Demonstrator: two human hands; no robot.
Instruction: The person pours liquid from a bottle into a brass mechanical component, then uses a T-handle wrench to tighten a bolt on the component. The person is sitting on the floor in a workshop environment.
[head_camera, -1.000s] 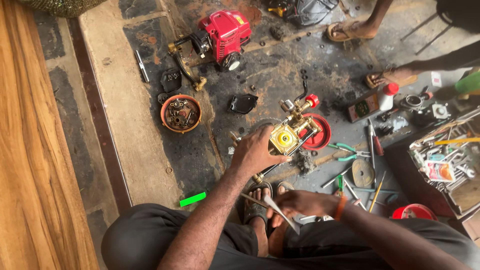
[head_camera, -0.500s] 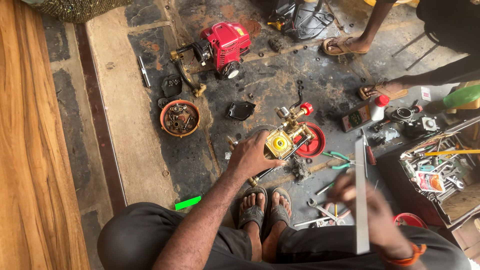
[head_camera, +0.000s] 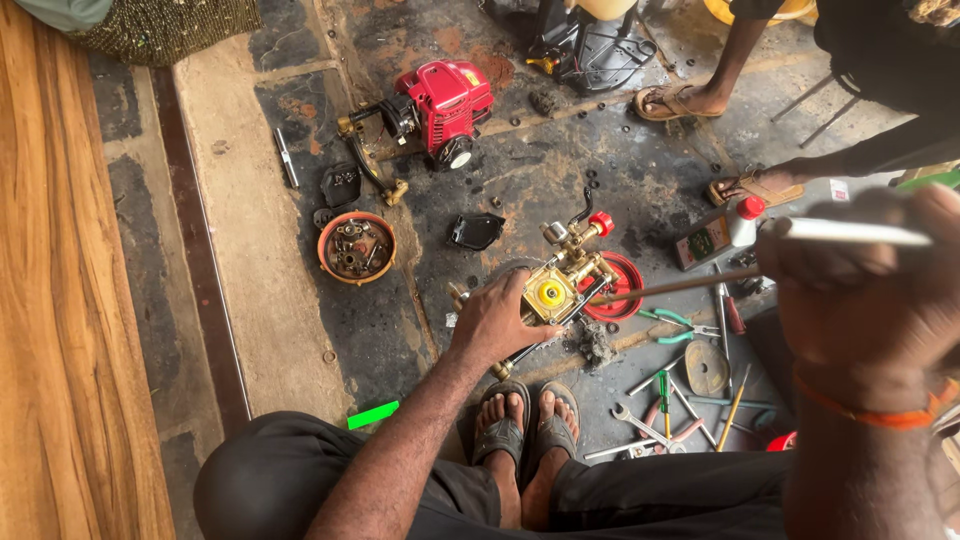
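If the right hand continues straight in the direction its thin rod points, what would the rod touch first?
Probably the brass pump assembly, held by the left hand. The thin rod in the right hand points at it, though depth is unclear.

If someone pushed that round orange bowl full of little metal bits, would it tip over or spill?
Probably not tip: the orange bowl looks wide, low and flat on the ground, so it would likely slide. It seems heavy for its size, being packed with small metal parts. A hard shove might still rattle loose pieces out, since nothing covers them.
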